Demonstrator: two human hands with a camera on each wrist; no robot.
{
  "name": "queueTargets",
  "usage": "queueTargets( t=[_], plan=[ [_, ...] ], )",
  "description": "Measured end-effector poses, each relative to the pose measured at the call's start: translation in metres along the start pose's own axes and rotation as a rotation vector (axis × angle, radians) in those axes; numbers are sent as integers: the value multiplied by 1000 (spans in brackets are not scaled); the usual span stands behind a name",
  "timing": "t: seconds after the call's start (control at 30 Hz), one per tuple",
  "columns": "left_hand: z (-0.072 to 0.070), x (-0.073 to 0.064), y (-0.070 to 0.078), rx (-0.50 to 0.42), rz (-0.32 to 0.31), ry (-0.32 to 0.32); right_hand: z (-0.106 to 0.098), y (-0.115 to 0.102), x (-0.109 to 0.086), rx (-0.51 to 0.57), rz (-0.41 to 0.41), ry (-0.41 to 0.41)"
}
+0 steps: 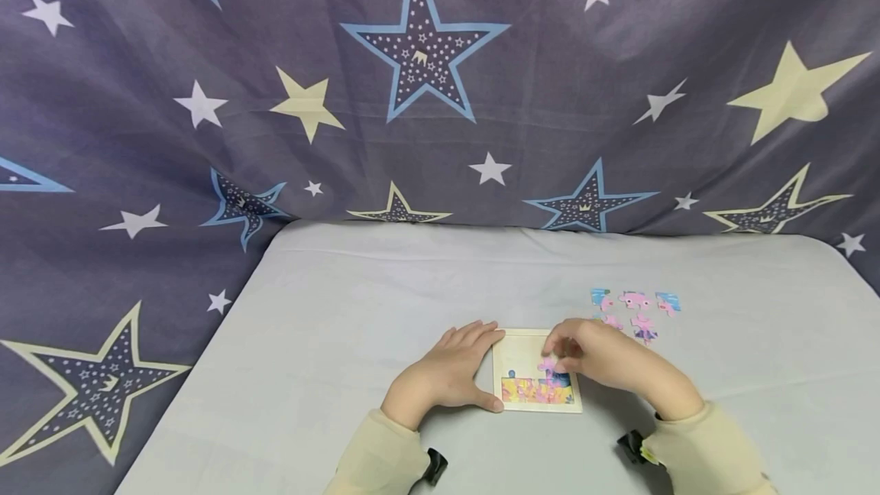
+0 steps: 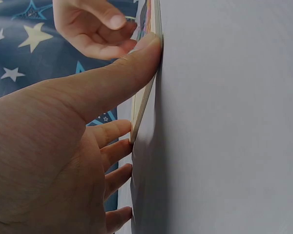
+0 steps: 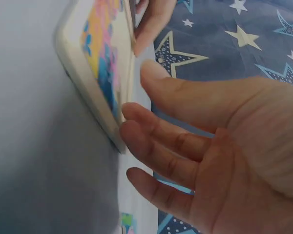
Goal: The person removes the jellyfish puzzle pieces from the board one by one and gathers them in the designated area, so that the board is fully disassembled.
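A puzzle board with a pale raised rim lies on the table, its near rows filled with yellow, pink and blue pieces. My left hand rests at the board's left side, thumb on the near corner and straight fingers by the far corner; the left wrist view shows the thumb against the rim. Over the board's right part hovers my right hand, fingers loosely bent. A pink puzzle piece lies just beside its fingertips. In the right wrist view, a gap separates thumb and fingers, with nothing seen between them.
Loose puzzle pieces lie on the white-covered table beyond the right hand, several in two rough rows. The right hand partly hides one. A dark star-patterned curtain hangs along the table's far and left edges.
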State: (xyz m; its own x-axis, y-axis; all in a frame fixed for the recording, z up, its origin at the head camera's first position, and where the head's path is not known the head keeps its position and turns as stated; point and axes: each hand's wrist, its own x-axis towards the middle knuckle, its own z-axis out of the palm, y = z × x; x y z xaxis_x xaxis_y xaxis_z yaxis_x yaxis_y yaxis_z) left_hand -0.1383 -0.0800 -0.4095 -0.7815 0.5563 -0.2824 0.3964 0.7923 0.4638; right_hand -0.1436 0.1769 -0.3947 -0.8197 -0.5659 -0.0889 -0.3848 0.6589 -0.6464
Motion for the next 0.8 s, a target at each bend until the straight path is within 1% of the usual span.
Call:
queueTargets(
  t=[0.27, 0.37, 0.63, 0.8],
  plan=[
    [-1, 1, 0, 1, -1, -7, 7, -3, 0, -90, 72, -11],
    [-1, 1, 1, 2, -3, -7, 8, -4, 0, -102, 79, -17],
    [-1, 0, 0, -8, 0, -2, 10, -3, -1, -138, 30, -8],
    [-1, 0, 0, -9, 2, 0, 10, -2, -1, -131, 1, -1]
  ],
)
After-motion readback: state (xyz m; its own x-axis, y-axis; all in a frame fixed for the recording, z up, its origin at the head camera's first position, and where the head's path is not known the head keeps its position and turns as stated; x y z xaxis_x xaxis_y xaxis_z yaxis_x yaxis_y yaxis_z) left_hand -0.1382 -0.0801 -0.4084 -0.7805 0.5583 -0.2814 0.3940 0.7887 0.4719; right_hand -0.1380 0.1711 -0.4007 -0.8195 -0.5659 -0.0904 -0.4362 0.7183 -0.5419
